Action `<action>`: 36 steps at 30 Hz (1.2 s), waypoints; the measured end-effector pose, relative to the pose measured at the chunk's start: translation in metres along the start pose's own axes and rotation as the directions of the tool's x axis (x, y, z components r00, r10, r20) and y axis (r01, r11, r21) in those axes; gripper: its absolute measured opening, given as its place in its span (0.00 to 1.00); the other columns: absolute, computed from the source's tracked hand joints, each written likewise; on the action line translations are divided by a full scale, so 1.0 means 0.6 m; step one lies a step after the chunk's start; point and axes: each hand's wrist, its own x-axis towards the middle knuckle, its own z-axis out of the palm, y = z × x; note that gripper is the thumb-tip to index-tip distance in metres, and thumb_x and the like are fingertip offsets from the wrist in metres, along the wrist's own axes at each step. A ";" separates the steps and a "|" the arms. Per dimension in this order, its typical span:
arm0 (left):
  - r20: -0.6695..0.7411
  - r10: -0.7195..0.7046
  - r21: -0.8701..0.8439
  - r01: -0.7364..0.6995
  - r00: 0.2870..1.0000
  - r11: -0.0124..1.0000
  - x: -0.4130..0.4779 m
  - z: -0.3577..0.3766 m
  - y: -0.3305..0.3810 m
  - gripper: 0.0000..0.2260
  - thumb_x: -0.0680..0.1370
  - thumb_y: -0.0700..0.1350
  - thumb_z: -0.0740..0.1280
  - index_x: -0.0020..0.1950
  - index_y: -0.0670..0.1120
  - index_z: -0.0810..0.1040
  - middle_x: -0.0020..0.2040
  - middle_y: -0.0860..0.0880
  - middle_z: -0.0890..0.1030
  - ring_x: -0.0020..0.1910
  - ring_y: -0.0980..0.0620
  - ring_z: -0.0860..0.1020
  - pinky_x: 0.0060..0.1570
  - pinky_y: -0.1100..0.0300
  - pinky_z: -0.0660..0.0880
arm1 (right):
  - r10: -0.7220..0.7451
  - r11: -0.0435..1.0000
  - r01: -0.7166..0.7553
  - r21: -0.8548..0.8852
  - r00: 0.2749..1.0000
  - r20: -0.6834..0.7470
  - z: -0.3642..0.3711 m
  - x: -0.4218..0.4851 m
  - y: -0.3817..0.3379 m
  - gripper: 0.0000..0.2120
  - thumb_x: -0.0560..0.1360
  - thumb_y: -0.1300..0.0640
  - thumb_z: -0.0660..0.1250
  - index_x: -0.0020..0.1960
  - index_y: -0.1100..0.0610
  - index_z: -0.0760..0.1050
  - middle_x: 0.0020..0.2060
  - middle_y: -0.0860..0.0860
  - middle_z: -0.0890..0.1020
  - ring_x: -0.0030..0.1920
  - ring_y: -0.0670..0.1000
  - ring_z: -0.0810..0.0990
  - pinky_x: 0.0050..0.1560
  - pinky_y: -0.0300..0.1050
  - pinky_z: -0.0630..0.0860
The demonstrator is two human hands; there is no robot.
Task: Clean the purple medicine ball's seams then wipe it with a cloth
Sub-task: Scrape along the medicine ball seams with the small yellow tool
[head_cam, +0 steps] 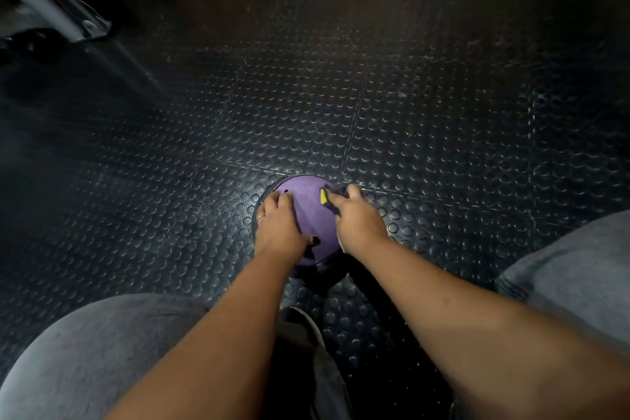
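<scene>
Purple textured medicine ball (308,215): left hand (278,225) pressed 9 o'clock, steadying; right hand (358,218) pinched yellow-tipped tool (323,197) at 2 o'clock.

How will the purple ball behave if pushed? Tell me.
Likely rolls: the purple ball is round on studded floor; the left hand seems to steady it while the right hand holds a yellow-tipped tool. Probably stiff: no dent under either hand.

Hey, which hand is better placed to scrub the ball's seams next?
Right. The right hand holds a yellow tool against the purple ball, while the left hand rests on the ball's left side, likely steadying it.
</scene>
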 end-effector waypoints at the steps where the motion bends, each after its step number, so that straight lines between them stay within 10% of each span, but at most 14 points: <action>1: -0.001 -0.010 -0.003 0.010 1.000 1.000 0.000 0.000 -0.002 0.47 0.68 0.50 0.81 0.79 0.46 0.58 0.79 0.46 0.56 0.77 0.41 0.57 0.73 0.46 0.63 | -0.003 0.998 0.003 -0.055 1.000 0.015 0.003 0.000 0.002 0.23 0.78 0.59 0.59 0.71 0.42 0.65 0.60 0.51 0.66 0.49 0.60 0.76 0.51 0.53 0.76; 7: 0.005 -0.027 -0.018 0.027 1.000 0.999 0.005 -0.009 -0.004 0.47 0.68 0.51 0.80 0.80 0.47 0.57 0.79 0.46 0.56 0.76 0.41 0.59 0.73 0.43 0.64 | 0.153 0.969 -0.112 -0.222 0.972 0.176 0.044 -0.043 0.092 0.15 0.80 0.54 0.57 0.65 0.54 0.69 0.61 0.57 0.74 0.57 0.61 0.76 0.53 0.50 0.73; 13: 0.008 -0.041 0.002 0.041 0.999 0.999 0.005 -0.012 -0.004 0.48 0.67 0.53 0.81 0.80 0.48 0.57 0.77 0.46 0.58 0.75 0.40 0.60 0.73 0.43 0.64 | 0.448 0.880 -0.465 0.093 0.879 0.162 0.056 -0.053 0.092 0.16 0.78 0.60 0.59 0.64 0.58 0.75 0.62 0.61 0.73 0.58 0.61 0.76 0.58 0.48 0.72; 27: 0.023 -0.075 0.107 0.072 0.997 0.992 -0.026 -0.003 0.008 0.44 0.69 0.54 0.79 0.75 0.42 0.56 0.73 0.42 0.58 0.73 0.36 0.61 0.70 0.47 0.65 | -0.070 0.997 0.069 0.028 0.997 0.023 0.013 -0.026 -0.016 0.25 0.76 0.60 0.63 0.72 0.49 0.68 0.66 0.50 0.66 0.53 0.60 0.77 0.54 0.50 0.77; 36: 0.019 -0.114 0.077 0.112 0.993 0.991 -0.031 -0.004 0.009 0.39 0.70 0.53 0.78 0.70 0.42 0.59 0.70 0.40 0.59 0.72 0.34 0.62 0.69 0.44 0.66 | 0.162 0.984 -0.146 -0.098 0.969 0.184 0.039 -0.056 0.067 0.16 0.78 0.60 0.58 0.64 0.53 0.75 0.67 0.55 0.69 0.58 0.60 0.76 0.58 0.49 0.73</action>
